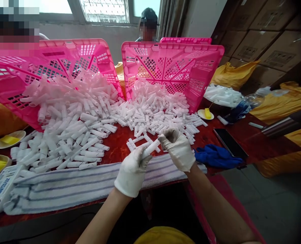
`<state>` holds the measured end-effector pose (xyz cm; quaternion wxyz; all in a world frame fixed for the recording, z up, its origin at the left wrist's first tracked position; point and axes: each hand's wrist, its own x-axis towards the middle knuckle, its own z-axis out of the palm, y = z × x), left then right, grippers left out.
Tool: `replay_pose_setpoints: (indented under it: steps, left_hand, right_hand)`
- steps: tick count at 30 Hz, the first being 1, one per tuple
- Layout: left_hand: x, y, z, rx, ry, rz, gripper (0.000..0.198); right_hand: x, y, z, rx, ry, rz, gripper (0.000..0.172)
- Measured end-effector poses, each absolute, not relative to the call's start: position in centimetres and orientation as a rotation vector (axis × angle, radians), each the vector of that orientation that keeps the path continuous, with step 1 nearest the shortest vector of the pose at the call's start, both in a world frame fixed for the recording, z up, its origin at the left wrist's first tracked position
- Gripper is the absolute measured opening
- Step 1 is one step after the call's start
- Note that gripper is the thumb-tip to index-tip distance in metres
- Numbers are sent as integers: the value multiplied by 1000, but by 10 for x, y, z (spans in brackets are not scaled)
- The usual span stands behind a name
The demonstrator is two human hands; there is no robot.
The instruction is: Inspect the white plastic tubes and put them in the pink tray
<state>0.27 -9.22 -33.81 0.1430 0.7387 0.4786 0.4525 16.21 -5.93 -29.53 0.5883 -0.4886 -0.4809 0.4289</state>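
My left hand, in a white work glove, is wrapped round a white plastic tube above the striped towel. The tube tilts up to the right. My right hand, gloved likewise, has its fingers pinched at the tube's upper end, and the glove's fingertips look grey with dirt. A few loose white tubes lie on the red table just beyond my hands. Behind them spreads a large heap of similar tubes, and a second heap lies to the left.
Pink baskets lean on their sides behind the heaps. The striped towel lines the front edge. At right are a blue cloth, a phone and a dish with a yellow sponge. A person sits opposite.
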Motion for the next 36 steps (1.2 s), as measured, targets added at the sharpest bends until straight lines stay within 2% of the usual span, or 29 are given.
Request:
replay_pose_setpoints:
  steps: [3, 8, 10, 14, 20, 25, 29, 36]
  left_hand:
    - [3, -94, -331, 1806, 1380, 1246, 33]
    - [-4, -97, -310, 1070, 814, 655, 52]
    - [-3, -97, -307, 1058, 822, 675, 52]
    - [1, -97, -312, 1224, 1123, 968, 37]
    - [-7, -95, -313, 664, 572, 581, 40]
    - [-8, -93, -310, 595, 536, 620, 40]
    - [-7, -91, -314, 426, 416, 512, 36]
    - [-1, -94, -314, 307, 348, 512, 34]
  right_hand:
    - [164, -64, -292, -1179, -1167, 1077, 32]
    - [174, -66, -288, -1073, -1331, 1222, 28]
    - [176, -62, -291, -1069, -1326, 1264, 28]
    - [171, -58, -299, -1141, -1226, 1257, 30]
    - [173, -63, -299, -956, -1382, 1276, 20]
    - [181, -61, -307, -847, -1453, 1164, 16]
    - [182, -63, -310, -895, -1433, 1080, 14]
    - [178, -74, -301, -815, -1492, 1133, 21]
